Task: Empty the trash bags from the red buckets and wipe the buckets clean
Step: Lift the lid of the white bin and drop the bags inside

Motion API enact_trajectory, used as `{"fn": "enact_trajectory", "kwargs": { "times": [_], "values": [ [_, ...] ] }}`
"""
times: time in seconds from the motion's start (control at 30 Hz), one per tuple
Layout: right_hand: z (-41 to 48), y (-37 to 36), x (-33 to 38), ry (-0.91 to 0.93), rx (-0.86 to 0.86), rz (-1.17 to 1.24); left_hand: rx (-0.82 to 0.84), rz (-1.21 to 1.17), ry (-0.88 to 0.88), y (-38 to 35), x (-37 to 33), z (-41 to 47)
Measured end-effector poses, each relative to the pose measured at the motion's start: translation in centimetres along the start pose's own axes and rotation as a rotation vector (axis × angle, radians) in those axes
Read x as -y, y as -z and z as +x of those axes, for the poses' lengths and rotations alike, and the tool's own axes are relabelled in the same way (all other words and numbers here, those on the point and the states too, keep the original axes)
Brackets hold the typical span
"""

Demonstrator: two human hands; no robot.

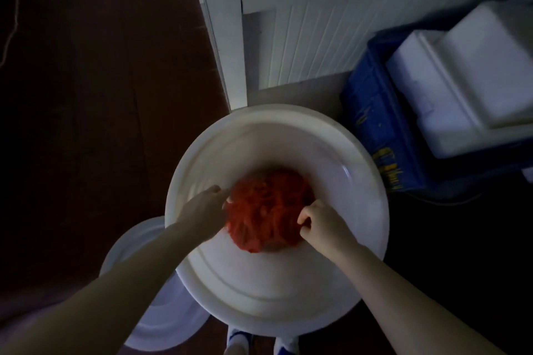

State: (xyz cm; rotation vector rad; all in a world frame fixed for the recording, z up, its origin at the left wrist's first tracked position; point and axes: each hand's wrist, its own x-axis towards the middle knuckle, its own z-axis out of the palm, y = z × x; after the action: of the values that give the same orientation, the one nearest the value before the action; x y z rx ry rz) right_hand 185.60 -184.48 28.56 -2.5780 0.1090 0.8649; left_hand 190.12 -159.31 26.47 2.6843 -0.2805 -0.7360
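A crumpled red trash bag [266, 210] hangs over the open mouth of a large white bin [372, 210]. My left hand [203, 210] pinches the bag's left edge. My right hand [320, 223] grips its right edge with curled fingers. The bag looks bunched into a round bundle between the two hands. No red bucket shows in this dim, slightly blurred view.
A round white lid [155, 311] lies on the floor at the bin's lower left. A blue crate [380, 124] holding white foam boxes [461, 81] stands at the right. A white cabinet [302, 37] is behind the bin. Dark floor spreads left. My shoes [259, 343] show below.
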Motion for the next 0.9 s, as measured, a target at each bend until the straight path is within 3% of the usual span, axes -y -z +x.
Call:
{"fn": "enact_trajectory", "kwargs": {
  "times": [0.23, 0.5, 0.7, 0.9],
  "values": [
    [-2.1, 0.9, 1.9, 0.148, 0.04, -0.064, -0.085, -0.151, 0.171, 0.1, 0.9, -6.4],
    [-5.2, -0.1, 9.8, 0.443, 0.078, -0.132, -0.214, -0.286, 0.511, -2.1, 4.1, -18.4],
    [-7.1, -5.3, 16.5, 0.72, 0.082, -0.274, -0.265, -0.382, 0.729, -5.4, 8.4, -26.7],
    [-7.7, -14.3, 22.4, 0.884, 0.202, -0.43, -0.293, -0.404, 0.843, -10.1, 13.5, -32.6]
  ]
}}
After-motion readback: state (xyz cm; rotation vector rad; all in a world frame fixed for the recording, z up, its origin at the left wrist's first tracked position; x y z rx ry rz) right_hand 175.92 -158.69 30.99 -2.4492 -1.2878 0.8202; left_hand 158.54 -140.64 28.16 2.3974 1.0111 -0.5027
